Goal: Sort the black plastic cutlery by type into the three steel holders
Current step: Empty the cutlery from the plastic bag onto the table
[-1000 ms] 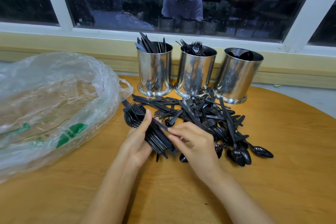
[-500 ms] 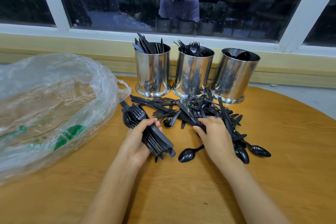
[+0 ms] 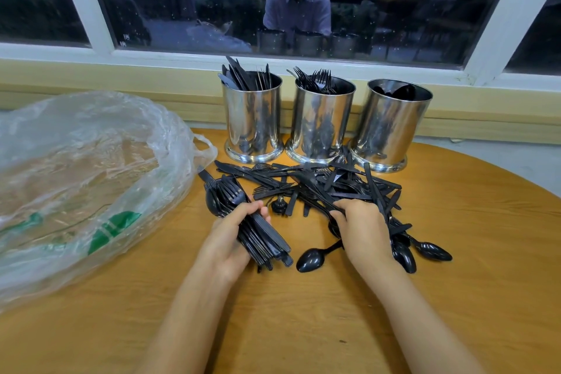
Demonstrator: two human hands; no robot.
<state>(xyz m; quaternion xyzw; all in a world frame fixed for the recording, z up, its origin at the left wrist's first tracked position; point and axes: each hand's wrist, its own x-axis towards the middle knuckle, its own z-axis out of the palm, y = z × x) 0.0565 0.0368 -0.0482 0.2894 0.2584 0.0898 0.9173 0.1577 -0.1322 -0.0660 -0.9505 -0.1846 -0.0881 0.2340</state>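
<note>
Three steel holders stand at the table's far edge: the left holder [image 3: 253, 118] has knives, the middle holder [image 3: 320, 121] has forks, the right holder [image 3: 391, 124] has spoons. A pile of black cutlery [image 3: 321, 185] lies in front of them. My left hand [image 3: 230, 237] grips a bundle of black cutlery [image 3: 264, 240], its fork heads pointing away from me. My right hand [image 3: 361, 228] rests on the pile with its fingertips curled round a black piece. A loose spoon [image 3: 312, 258] lies between my hands.
A large crumpled clear plastic bag [image 3: 79, 179] with green print covers the left of the round wooden table [image 3: 303, 328]. A window sill and dark window run behind the holders. Two spoons [image 3: 431, 250] lie at the pile's right edge.
My right hand left the bundle, moved right onto the pile and now curls its fingertips round a piece there. My left hand keeps the bundle in place.
</note>
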